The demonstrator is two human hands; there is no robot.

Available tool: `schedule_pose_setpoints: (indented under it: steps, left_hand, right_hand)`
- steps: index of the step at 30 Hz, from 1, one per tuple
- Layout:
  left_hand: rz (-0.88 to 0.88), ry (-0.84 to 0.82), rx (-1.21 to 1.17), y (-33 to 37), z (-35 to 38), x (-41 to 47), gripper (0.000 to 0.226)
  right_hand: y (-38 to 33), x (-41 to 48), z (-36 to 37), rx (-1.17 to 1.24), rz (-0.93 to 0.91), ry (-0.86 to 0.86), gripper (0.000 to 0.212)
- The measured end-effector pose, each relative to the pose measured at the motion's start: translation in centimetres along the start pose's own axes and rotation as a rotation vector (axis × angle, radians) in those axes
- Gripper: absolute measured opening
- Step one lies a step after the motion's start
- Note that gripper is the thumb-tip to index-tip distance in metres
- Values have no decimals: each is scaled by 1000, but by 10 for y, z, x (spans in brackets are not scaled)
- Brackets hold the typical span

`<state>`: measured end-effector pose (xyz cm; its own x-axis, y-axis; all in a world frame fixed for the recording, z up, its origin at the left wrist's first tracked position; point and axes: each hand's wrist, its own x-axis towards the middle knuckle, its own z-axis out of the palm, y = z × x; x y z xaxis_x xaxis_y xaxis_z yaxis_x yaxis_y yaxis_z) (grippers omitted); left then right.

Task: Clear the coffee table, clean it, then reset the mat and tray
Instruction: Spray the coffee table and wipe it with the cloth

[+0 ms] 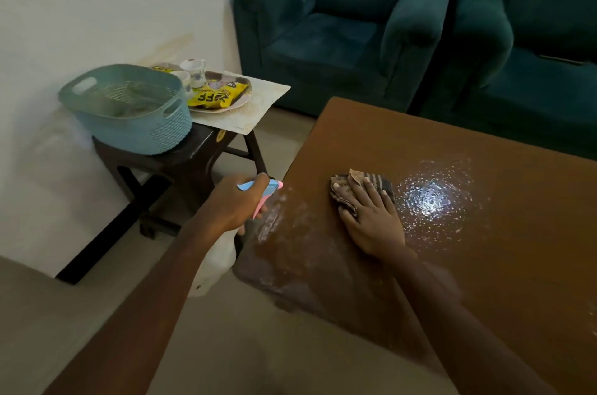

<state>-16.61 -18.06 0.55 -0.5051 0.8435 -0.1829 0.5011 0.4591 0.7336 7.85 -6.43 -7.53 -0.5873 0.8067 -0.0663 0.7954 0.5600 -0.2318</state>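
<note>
- spray bottle [223, 252] body mostly hidden behind left hand [234, 204]
- cloth [355, 189] partly covered by right hand [371, 220]
- coffee table [484, 249] cut off at right edge
- basket [129, 110] contents unclear

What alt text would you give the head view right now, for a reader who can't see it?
A person's right hand presses a cloth on a wet brown coffee table while the left hand holds a spray bottle at its edge. On a dark side table sit a blue basket, a mat and a tray with cups.
</note>
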Motion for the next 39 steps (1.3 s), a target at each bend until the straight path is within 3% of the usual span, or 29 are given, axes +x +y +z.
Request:
schedule_pose_setpoints:
  steps: [8, 22, 39]
  left_hand:
    - [-114, -26, 5, -5, -3, -22, 49]
    - [23, -79, -37, -29, -28, -18, 51]
    - [-7, -121, -43, -30, -29, -9, 51]
  right_hand:
    - [3, -1, -1, 2, -5, -15, 52]
    - [-13, 1, 2, 9, 116, -23, 51]
    - [-19, 1, 4, 3, 151, -8, 52]
